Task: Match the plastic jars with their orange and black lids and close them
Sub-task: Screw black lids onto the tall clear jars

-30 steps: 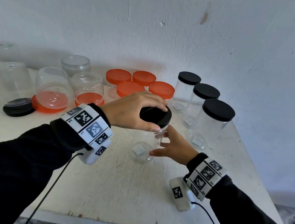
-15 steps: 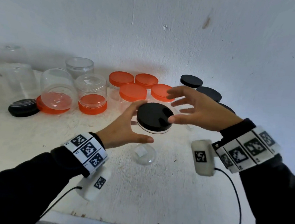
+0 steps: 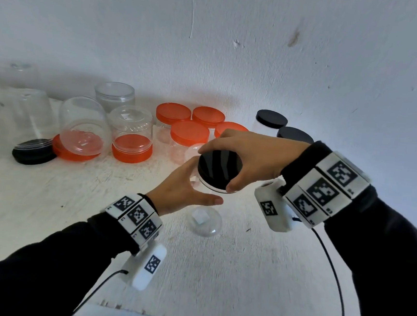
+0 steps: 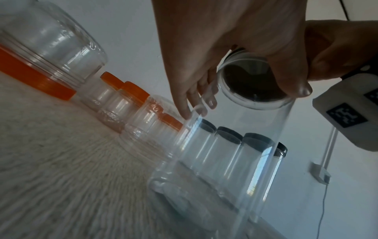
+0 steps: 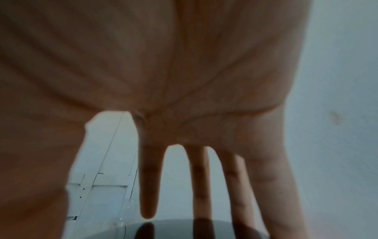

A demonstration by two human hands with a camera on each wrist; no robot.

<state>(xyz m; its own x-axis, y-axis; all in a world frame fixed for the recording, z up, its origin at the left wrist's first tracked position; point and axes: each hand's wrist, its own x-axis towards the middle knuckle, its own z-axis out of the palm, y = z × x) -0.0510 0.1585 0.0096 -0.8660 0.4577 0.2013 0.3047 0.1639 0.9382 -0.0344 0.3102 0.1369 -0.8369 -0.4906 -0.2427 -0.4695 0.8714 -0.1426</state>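
Fingers (image 3: 212, 143) of right hand (image 3: 250, 154) curled round round black plastic lid (image 3: 219, 170), seated atop tall clear plastic jar (image 4: 220, 161); left hand (image 3: 184, 193) wrapped about jar wall, thumb forward. Jar upright on white surface (image 3: 73, 196), orange-lidded jars (image 3: 189, 133) behind.

No words, brands or numbers can be read. The only signs are black-and-white square code tags: three on the left wristband (image 3: 135, 214), one on the left camera pod (image 3: 152, 264), three on the right wristband (image 3: 323, 192), and one on the right camera pod (image 3: 269, 208). Tiny marks beside the wristband tags are too small to read.
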